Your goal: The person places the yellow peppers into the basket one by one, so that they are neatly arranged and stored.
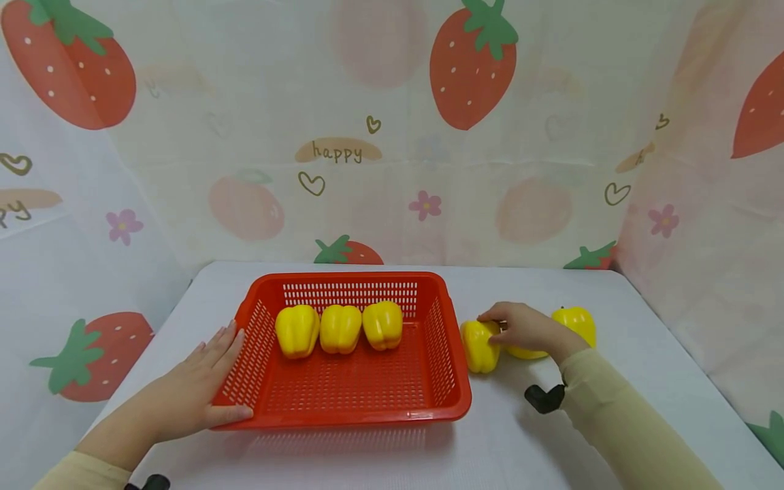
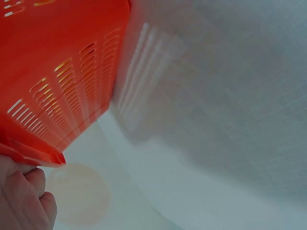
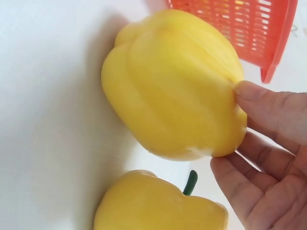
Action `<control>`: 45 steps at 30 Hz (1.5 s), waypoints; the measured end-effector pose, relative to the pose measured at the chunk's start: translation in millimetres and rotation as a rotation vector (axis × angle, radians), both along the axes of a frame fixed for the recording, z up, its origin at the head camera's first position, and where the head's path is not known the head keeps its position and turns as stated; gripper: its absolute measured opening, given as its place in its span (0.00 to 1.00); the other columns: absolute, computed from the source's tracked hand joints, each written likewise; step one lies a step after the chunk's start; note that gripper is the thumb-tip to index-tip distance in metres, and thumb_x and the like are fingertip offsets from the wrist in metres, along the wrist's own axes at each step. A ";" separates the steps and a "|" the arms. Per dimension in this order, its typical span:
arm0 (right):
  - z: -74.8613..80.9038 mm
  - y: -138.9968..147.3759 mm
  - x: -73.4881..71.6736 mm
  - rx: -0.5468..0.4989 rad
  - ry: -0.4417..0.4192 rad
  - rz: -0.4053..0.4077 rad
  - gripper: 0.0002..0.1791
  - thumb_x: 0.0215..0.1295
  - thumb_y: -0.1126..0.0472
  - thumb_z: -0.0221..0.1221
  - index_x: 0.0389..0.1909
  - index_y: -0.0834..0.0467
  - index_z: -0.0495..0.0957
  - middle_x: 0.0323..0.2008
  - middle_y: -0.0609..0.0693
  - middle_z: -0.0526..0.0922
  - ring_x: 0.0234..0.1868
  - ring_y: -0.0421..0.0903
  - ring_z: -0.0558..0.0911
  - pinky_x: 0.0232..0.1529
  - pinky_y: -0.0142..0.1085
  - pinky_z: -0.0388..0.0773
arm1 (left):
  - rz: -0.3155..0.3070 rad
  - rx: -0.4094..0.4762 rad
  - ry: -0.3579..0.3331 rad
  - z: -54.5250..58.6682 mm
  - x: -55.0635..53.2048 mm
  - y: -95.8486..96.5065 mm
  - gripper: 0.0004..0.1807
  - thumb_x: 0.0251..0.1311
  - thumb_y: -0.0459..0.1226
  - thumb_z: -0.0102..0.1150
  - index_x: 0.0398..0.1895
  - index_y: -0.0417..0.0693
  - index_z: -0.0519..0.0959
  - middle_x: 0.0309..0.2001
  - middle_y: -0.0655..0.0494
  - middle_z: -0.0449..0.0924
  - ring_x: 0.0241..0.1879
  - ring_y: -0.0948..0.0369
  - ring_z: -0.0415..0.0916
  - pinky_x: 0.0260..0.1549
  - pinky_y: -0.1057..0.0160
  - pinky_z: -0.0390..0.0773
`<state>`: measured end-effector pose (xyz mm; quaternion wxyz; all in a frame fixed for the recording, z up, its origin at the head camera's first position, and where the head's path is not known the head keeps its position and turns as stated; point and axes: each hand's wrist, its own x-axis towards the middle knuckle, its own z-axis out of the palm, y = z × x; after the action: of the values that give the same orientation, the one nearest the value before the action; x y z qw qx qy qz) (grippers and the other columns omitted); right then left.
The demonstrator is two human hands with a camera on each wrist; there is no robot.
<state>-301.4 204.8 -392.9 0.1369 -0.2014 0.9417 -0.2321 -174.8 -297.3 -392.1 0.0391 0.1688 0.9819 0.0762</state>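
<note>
My left hand [image 1: 194, 388] rests along the left rim of a red plastic basket [image 1: 367, 416], fingers straight and spread, thumb on the front corner. In the left wrist view, fingertips [image 2: 36, 179] touch the rim's outer edge. Three yellow bell peppers [image 1: 340, 329] stand in a row inside the basket. Just outside its right wall, my right hand [image 1: 528, 328] pinches another yellow bell pepper [image 3: 168, 91] between thumb and fingers. Behind that hand are more yellow bell peppers [image 1: 576, 322], partly covered by it; one with a green stem [image 3: 191, 182] shows in the right wrist view.
The basket stands on a white-covered table [image 1: 649, 381]. Behind and at both sides hangs a cloth [image 1: 380, 204] printed with strawberries, flowers and hearts. A black strap end [image 1: 544, 399] sticks out from the right wrist.
</note>
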 end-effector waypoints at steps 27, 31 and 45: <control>-3.0 1.7 22.3 0.019 0.070 0.120 0.21 0.55 0.61 0.63 0.52 0.55 0.77 0.47 0.45 0.78 0.48 0.45 0.75 0.53 0.45 0.72 | -0.003 -0.009 0.007 -3.1 -0.7 -0.4 0.63 0.39 0.71 0.53 0.71 0.40 0.45 0.71 0.41 0.41 0.68 0.44 0.41 0.61 0.40 0.51; -7.7 4.0 27.2 -0.010 0.066 0.099 0.24 0.55 0.58 0.63 0.55 0.54 0.74 0.49 0.45 0.76 0.50 0.45 0.73 0.53 0.44 0.72 | -0.002 -0.007 0.005 -3.4 -0.7 -1.4 0.63 0.39 0.71 0.53 0.71 0.40 0.44 0.71 0.41 0.41 0.68 0.44 0.41 0.61 0.39 0.51; -29.8 8.7 40.8 -0.097 0.096 0.006 0.42 0.47 0.53 0.69 0.64 0.56 0.63 0.58 0.48 0.70 0.58 0.48 0.69 0.58 0.49 0.67 | -0.008 0.003 0.009 -2.2 0.8 -1.0 0.62 0.40 0.70 0.53 0.71 0.41 0.45 0.71 0.41 0.41 0.68 0.43 0.41 0.61 0.40 0.51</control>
<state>-260.6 213.5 -422.8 0.0824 -0.2214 0.9342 -0.2674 -174.0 -298.3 -394.3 0.0350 0.1733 0.9812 0.0769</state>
